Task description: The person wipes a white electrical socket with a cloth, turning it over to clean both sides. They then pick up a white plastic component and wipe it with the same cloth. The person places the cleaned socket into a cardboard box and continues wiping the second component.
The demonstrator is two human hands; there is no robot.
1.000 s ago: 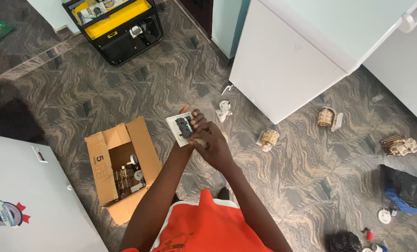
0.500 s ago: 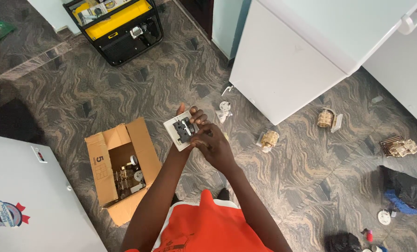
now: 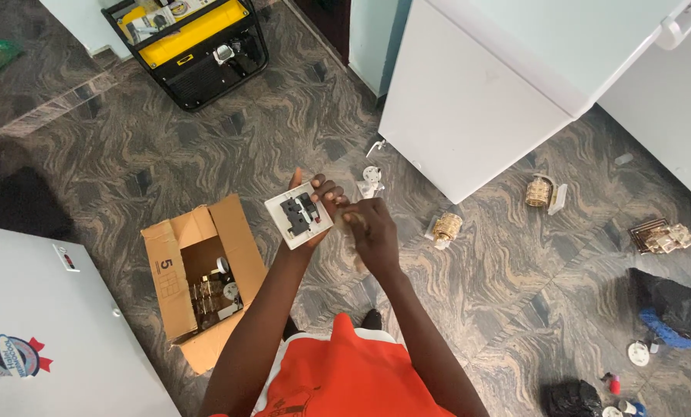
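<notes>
Square socket plate [image 3: 299,215] face-up, tilted, in left hand [image 3: 318,202]

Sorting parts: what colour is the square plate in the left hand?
White, with a dark middle part; head view shows the plate in the left hand.

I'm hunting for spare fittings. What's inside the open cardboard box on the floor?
The cardboard box holds a few metallic and glass-like fittings at the bottom. They are too small to identify, and the near wall hides part of the inside.

Single head-worn camera, high above, facing steeply down past the person's chest, hands [image 3: 345,220] close at centre frame, patterned floor [image 3: 477,309] well below, no second view.
</notes>
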